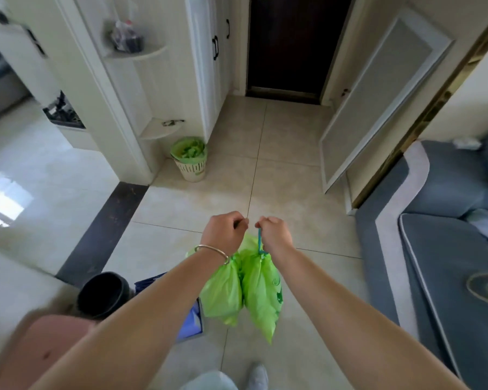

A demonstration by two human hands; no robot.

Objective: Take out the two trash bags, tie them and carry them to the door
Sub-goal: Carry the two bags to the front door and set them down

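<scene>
Two green trash bags hang side by side in front of me above the tiled floor. My left hand (224, 231), with a metal bangle on the wrist, is closed on the top of the left trash bag (221, 291). My right hand (273, 232) is closed on the blue drawstring of the right trash bag (261, 296). Both bags look tied shut at the neck. The dark door (290, 43) stands at the far end of the hallway, straight ahead.
A cream bin (190, 161) with a green liner stands by the white cabinet at the left wall. A black bin (103, 294) and a blue box (192, 319) sit near my left. A grey sofa (445, 249) lines the right. A white door (378, 94) stands open on the right.
</scene>
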